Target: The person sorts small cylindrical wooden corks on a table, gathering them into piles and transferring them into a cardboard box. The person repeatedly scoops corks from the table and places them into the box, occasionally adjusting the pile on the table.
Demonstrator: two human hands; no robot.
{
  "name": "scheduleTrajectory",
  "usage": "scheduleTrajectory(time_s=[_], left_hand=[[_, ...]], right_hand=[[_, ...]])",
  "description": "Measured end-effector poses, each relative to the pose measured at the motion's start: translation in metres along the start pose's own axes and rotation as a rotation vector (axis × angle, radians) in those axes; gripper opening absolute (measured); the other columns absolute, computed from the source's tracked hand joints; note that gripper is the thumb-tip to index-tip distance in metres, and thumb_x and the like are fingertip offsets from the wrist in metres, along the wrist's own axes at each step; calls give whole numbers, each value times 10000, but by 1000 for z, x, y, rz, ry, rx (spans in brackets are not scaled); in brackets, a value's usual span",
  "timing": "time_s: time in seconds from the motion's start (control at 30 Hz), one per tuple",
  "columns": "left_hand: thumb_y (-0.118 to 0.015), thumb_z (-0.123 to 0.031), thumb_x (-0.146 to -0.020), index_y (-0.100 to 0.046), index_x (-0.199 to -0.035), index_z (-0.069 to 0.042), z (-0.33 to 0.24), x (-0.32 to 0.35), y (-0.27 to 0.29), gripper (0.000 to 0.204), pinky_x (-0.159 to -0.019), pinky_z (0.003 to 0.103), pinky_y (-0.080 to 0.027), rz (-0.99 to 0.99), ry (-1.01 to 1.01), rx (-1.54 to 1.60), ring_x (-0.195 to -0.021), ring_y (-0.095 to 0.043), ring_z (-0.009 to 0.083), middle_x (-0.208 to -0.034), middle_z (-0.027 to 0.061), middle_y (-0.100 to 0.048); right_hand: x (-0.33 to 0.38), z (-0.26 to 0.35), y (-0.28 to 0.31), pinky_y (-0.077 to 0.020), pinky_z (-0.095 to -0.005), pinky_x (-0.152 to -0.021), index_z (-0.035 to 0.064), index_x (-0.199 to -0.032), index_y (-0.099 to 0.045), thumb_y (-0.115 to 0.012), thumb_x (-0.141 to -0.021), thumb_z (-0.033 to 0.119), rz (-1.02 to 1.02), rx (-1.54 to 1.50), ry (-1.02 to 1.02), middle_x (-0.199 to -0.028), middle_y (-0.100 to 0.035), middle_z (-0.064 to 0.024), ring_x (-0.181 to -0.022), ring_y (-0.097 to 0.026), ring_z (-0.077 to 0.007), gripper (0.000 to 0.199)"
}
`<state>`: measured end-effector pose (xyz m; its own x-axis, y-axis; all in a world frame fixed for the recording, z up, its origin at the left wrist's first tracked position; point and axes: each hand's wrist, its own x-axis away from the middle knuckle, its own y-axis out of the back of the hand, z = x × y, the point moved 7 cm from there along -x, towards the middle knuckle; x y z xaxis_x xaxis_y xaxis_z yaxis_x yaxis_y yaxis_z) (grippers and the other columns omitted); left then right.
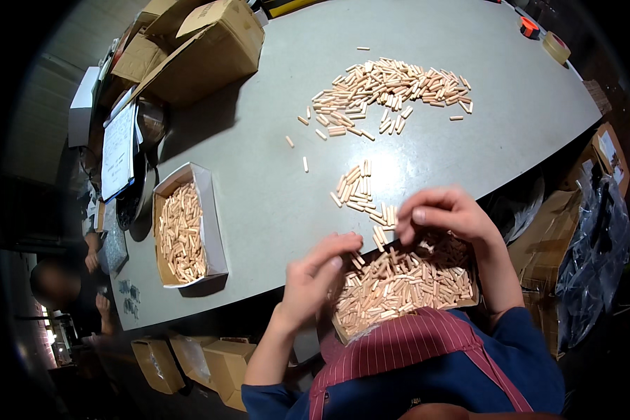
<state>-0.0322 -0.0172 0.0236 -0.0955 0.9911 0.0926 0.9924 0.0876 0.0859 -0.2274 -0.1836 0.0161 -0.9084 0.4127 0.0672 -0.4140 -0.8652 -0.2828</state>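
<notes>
My left hand (316,271) is over the left rim of an open box on my lap, fingers bent and thumb apart, with nothing visible between them. My right hand (446,212) is cupped at the table edge, fingers loosely curled; its palm side is partly hidden. Between the hands, several small wooden dowels (379,238) are at the edge above the box. The lap box (341,332) is full of the same pale dowels (406,287). Just beyond my hands, a small scatter of dowels (353,187) lies on the grey table (273,189).
A large dowel pile (392,87) lies farther back. At left stand a white-sided box of dowels (208,224), an open carton (210,59) and papers (119,150). Tape rolls (556,47) lie at far right. Another person (84,294) is beyond the table's left end.
</notes>
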Motion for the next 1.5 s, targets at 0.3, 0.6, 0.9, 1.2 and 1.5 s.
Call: scheduleTrajectory(time_s=[0.3,0.6,0.9,1.2,1.5], left_hand=[[-596,-107,-1030,-613,-1433,11,-8,-77,37,421,-1232,431,-369,-255,-209,-377,-1471,-512,312,-1574,194,-564],[-560,-157,-1038,-580,-1460,-26,-12,-103,16,443,-1267,492,-268,-188,-392,-812,-1536,-419,376,-1580,185,-555],[-538,-122,-1036,-570,-1478,-14,-15,-103,9,455,-1268,494,-255,-110,-393,-779,-1551,-402,378,-1599,199,-534],[-522,-130,-1059,-579,-1482,-11,-11,-104,7,443,-1278,496,-239,-109,-395,-828,-1563,-387,376,-1604,201,-530],[-601,-155,-1048,-679,-1402,-49,-17,-99,4,378,-1241,487,-335,-36,-319,-574,-1518,-456,353,-1514,169,-625]], right_hand=[[-72,27,9,-575,-410,-823,29,-1172,-718,-652,-998,146,-443,982,441,-1043,-696,-140,-912,-714,-308,220],[-77,21,-1,-568,-452,-818,56,-1053,-701,-717,-930,192,-468,1049,353,-1031,-654,-135,-946,-696,-352,184],[-69,24,4,-562,-436,-806,53,-1014,-715,-723,-916,188,-488,947,318,-1007,-656,-130,-932,-692,-342,167],[-76,19,-4,-555,-451,-793,37,-1007,-717,-729,-916,222,-490,1101,417,-989,-645,-137,-906,-680,-362,206],[-71,5,25,-507,-262,-690,-3,-1011,-731,-753,-999,143,-420,461,303,-971,-641,-33,-792,-648,-91,148]])
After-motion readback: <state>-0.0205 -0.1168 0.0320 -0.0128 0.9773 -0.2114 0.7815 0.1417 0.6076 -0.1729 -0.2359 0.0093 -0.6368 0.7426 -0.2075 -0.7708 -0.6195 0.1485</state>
